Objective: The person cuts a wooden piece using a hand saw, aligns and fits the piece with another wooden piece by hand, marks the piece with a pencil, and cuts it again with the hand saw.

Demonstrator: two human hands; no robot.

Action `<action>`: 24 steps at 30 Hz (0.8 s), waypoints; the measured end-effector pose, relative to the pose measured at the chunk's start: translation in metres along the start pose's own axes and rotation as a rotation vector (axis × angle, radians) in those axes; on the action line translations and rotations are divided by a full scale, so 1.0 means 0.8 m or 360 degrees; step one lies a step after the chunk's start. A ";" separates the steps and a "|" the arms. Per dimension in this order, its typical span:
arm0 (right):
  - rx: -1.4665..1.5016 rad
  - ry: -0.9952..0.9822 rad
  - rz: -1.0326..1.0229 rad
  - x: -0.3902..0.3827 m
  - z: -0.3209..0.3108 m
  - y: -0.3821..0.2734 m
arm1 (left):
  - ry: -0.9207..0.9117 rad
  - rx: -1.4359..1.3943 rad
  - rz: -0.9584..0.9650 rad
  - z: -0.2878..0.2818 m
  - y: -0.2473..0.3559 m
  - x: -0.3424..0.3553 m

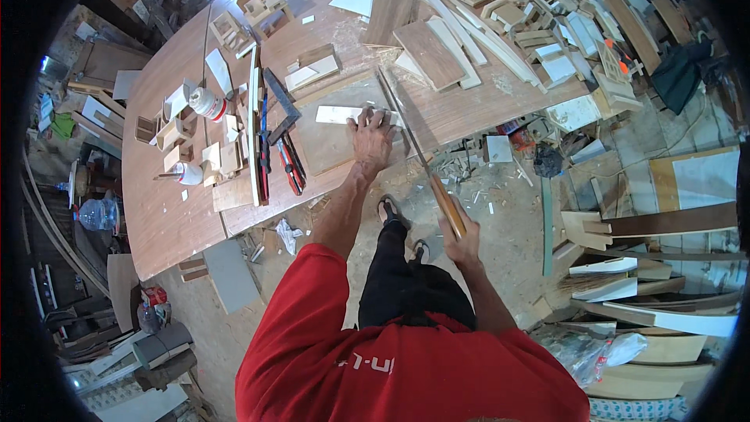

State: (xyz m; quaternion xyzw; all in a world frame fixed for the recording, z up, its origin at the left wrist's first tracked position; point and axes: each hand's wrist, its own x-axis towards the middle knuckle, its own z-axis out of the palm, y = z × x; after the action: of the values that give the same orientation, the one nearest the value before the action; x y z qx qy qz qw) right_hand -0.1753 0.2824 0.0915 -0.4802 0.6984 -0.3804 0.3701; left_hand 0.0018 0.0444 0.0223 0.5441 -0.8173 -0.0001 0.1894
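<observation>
Holding handsaw (423, 158) in right grip (462, 244), clamped round its wooden handle (447, 205); pointing blade away and leftward from there, just right of left grip (373, 138), at the right end of white strip (334, 114); can't tell about blade contact. Pressing strip from above with bent fingers of left grip, over flat panel (332, 144) on table (164, 211); can't tell whether clamped on strip or only bearing down; see black square (284, 97) and red-and-black cutter (292, 166) left of left grip, white bottle (209, 104) farther left, brown board (430, 55) beyond and right.
</observation>
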 end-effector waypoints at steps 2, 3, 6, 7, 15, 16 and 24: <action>0.0113 0.0120 -0.0267 0.019 0.016 0.007 | 0.0005 -0.0024 0.0007 0.002 -0.002 -0.003; 0.0111 0.0123 -0.0268 0.007 0.013 0.020 | 0.0007 -0.0026 0.0010 -0.001 0.000 -0.004; -0.0252 0.0160 -0.0500 -0.068 -0.014 0.045 | 0.0036 0.0078 -0.0017 -0.009 0.000 -0.005; -0.0160 0.0056 -0.0240 -0.091 -0.030 0.029 | 0.0023 0.0070 -0.0022 -0.008 -0.001 -0.004; 0.0055 0.0099 -0.0337 0.015 0.006 0.005 | 0.0047 0.0089 0.0031 0.000 0.000 -0.002; 0.0032 0.0063 -0.0239 0.004 0.003 0.005 | 0.0021 0.0049 0.0015 0.002 -0.004 -0.003; -0.0158 0.0183 -0.0418 -0.075 -0.024 0.029 | -0.0003 0.0026 0.0007 -0.004 0.004 -0.003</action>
State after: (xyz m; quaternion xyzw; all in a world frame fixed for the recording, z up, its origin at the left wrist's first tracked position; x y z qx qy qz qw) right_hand -0.1854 0.3483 0.0886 -0.5626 0.6676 -0.4172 0.2524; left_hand 0.0012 0.0484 0.0253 0.5439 -0.8186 0.0064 0.1843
